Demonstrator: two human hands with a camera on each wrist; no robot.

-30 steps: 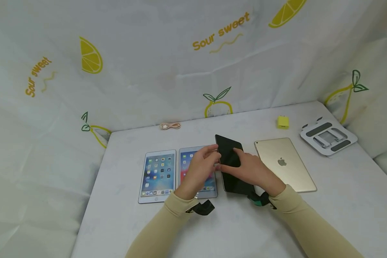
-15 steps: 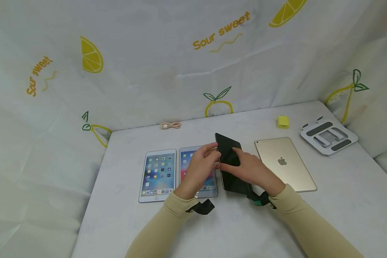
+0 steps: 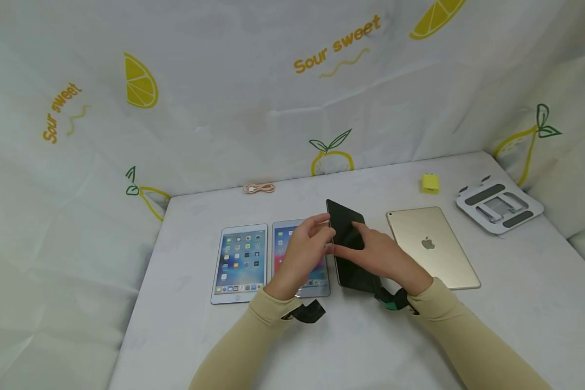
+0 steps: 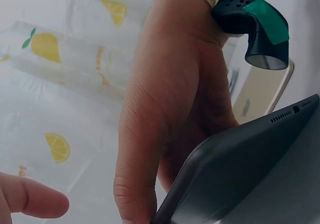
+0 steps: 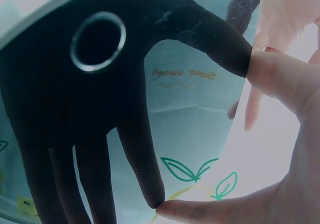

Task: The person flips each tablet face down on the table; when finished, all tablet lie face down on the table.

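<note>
A tablet [image 3: 347, 230] with a dark screen stands tilted, its left long edge raised. My left hand [image 3: 302, 254] grips that raised edge with bent fingers; one of its fingertips [image 4: 47, 204] shows apart from the tablet in the left wrist view. My right hand [image 3: 385, 257] spans the screen side, thumb at the same edge, index fingertip on the glass. In the right wrist view, the glossy screen [image 5: 190, 119] mirrors this hand and shows a round home button. The left wrist view shows the tablet's dark back [image 4: 235, 169]. The right hand's other fingertips are hidden.
Two lit tablets, a left one [image 3: 239, 262] and a partly covered one [image 3: 283, 238], lie left. A gold tablet [image 3: 434, 249] lies face down at right. Behind are a coiled cable [image 3: 259, 188], a yellow charger [image 3: 429, 183] and a white folding stand [image 3: 499, 206].
Both hands keep nearly the same hold on the dark tablet. The whole head view shifts very slightly; the other things stay in place.
</note>
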